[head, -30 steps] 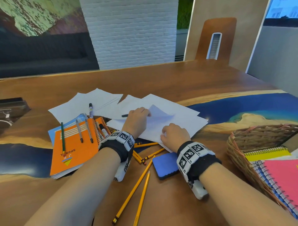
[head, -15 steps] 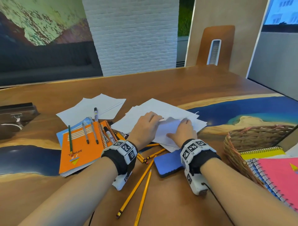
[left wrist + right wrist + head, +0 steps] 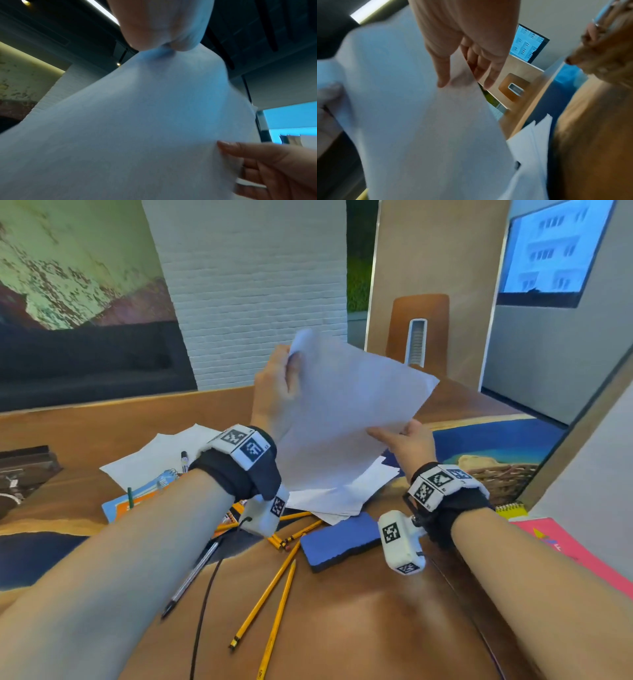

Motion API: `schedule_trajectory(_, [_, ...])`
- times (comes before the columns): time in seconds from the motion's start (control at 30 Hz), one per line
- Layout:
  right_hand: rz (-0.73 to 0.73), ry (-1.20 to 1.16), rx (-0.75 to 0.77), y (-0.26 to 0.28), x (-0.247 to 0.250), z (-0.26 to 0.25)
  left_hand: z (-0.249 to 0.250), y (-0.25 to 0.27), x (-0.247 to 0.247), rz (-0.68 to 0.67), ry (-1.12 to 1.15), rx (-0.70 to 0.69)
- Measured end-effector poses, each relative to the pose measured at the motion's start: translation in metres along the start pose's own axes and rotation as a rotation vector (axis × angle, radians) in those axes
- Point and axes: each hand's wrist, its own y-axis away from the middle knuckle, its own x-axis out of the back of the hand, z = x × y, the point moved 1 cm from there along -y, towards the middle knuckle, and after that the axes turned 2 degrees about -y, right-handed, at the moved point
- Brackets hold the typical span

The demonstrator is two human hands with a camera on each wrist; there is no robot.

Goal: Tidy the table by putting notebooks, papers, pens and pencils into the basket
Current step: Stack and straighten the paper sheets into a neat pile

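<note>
White sheet of paper (image 3: 346, 412) lifted off the surface: our left hand (image 3: 274, 392) pinches its top corner, right hand (image 3: 407, 440) pinches its lower edge. Next, we carry it to the woven wicker basket (image 3: 500, 477).

basket (image 3: 503, 479) mostly hidden by right wrist, orange notebook (image 3: 137, 501) under left arm

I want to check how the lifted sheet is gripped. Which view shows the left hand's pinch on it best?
The left wrist view: the left hand pinches the paper's top corner in close-up. The head view shows that grip from behind. The right wrist view shows only a blur of it at the left edge.
</note>
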Motion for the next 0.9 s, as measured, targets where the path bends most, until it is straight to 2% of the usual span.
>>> schedule_trajectory(0.13, [0.058, -0.109, 0.063, 0.006, 0.015, -0.021, 0.005, -0.005, 0.001, -0.022, 0.078, 0.107])
schedule_trajectory(0.33, [0.151, -0.125, 0.098, 0.017, 0.042, -0.040, 0.001, 0.005, -0.011, -0.288, 0.297, 0.378])
schedule_trajectory(0.4, [0.169, -0.067, 0.113, 0.021, 0.052, -0.046, 0.005, 0.005, -0.017, -0.325, 0.351, 0.453])
schedule_trajectory(0.53, [0.171, 0.099, 0.109, 0.028, 0.082, -0.057, 0.026, -0.003, -0.035, -0.312, 0.404, 0.471])
schedule_trajectory(0.63, [0.193, 0.136, 0.140, 0.038, 0.109, -0.063, 0.048, -0.008, -0.056, -0.315, 0.447, 0.465])
schedule_trajectory(0.9, [0.409, 0.260, 0.187, 0.053, 0.191, -0.071, 0.112, 0.000, -0.126, -0.394, 0.581, 0.416])
